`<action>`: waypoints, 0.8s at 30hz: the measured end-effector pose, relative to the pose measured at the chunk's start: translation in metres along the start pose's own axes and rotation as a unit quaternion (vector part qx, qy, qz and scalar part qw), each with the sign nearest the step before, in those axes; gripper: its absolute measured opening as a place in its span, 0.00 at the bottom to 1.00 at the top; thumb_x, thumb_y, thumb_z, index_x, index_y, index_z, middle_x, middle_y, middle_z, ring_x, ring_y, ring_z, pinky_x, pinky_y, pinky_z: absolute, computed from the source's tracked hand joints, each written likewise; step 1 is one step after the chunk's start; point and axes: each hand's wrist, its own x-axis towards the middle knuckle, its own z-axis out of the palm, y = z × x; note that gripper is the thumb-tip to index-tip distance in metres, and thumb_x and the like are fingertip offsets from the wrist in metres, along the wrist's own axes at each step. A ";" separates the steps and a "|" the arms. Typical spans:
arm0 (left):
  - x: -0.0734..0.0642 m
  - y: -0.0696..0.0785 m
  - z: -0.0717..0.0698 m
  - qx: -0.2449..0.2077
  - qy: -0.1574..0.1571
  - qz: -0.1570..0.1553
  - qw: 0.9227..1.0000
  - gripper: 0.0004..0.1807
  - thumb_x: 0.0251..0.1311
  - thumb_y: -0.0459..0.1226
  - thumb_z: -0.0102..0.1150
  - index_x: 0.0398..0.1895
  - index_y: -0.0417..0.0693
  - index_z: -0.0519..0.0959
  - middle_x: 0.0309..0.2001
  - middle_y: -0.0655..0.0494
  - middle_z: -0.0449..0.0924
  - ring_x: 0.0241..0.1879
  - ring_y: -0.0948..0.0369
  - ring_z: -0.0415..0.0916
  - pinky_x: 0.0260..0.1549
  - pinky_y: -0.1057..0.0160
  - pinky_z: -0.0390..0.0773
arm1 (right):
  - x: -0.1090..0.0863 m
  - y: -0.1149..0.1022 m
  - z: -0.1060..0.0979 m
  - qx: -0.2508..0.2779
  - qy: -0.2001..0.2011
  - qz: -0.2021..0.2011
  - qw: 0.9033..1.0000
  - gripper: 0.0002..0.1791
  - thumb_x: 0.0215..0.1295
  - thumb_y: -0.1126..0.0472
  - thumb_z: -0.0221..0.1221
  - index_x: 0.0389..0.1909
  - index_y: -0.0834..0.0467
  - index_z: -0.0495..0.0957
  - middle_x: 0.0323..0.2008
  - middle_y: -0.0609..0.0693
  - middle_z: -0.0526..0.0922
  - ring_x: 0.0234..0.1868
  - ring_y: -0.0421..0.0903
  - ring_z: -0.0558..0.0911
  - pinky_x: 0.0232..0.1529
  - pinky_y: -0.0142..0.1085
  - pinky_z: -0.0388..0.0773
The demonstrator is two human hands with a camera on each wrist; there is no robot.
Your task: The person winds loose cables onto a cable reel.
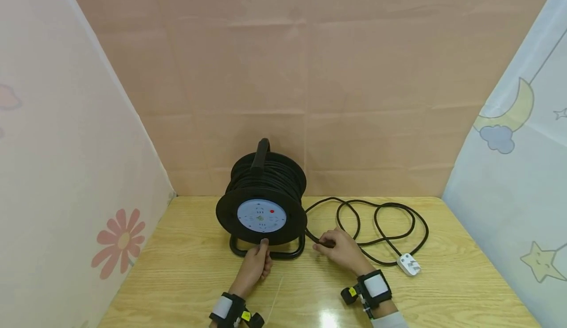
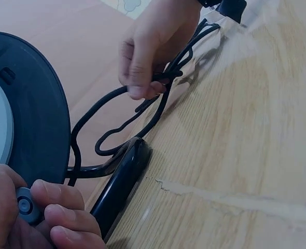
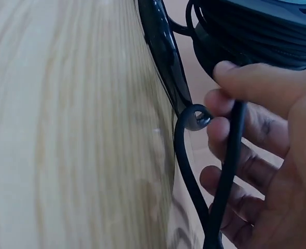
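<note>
A black cable reel with a pale round socket panel stands on its tubular frame. My left hand is at the lower front of the reel. Its fingers curl round a small grey knob, seen in the left wrist view and mostly covered by them. To the right of the reel, my right hand holds the black cable between thumb and fingers, just above the table. From that hand one stretch of cable runs up to the reel, where more is wound round the drum.
Loose loops of cable lie on the wooden table at the right, ending in a white plug. A brown paper-covered wall rises close behind the reel. Printed panels flank the table on both sides.
</note>
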 end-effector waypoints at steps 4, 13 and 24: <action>-0.003 0.002 0.000 0.002 0.008 -0.003 1.000 0.29 0.75 0.58 0.32 0.27 0.44 0.66 0.17 0.58 0.65 0.14 0.64 0.60 0.13 0.69 0.64 | -0.003 0.007 -0.002 -0.016 -0.014 0.000 1.000 0.07 0.55 0.53 0.69 0.25 0.43 0.79 0.26 0.34 0.76 0.31 0.38 0.73 0.51 0.49 0.72; -0.005 0.001 -0.005 0.017 0.032 -0.016 0.999 0.29 0.74 0.59 0.32 0.28 0.45 0.66 0.17 0.58 0.65 0.14 0.64 0.61 0.13 0.69 0.64 | -0.006 0.016 -0.003 -0.044 -0.016 0.007 0.999 0.08 0.53 0.52 0.70 0.27 0.42 0.78 0.31 0.37 0.73 0.36 0.39 0.69 0.36 0.38 0.73; -0.008 0.002 -0.013 0.014 0.045 -0.016 0.999 0.28 0.75 0.58 0.33 0.29 0.44 0.66 0.18 0.57 0.65 0.15 0.64 0.61 0.13 0.69 0.64 | -0.007 0.017 -0.002 -0.076 -0.004 -0.002 0.997 0.09 0.52 0.57 0.71 0.27 0.44 0.79 0.33 0.40 0.73 0.37 0.41 0.67 0.37 0.39 0.72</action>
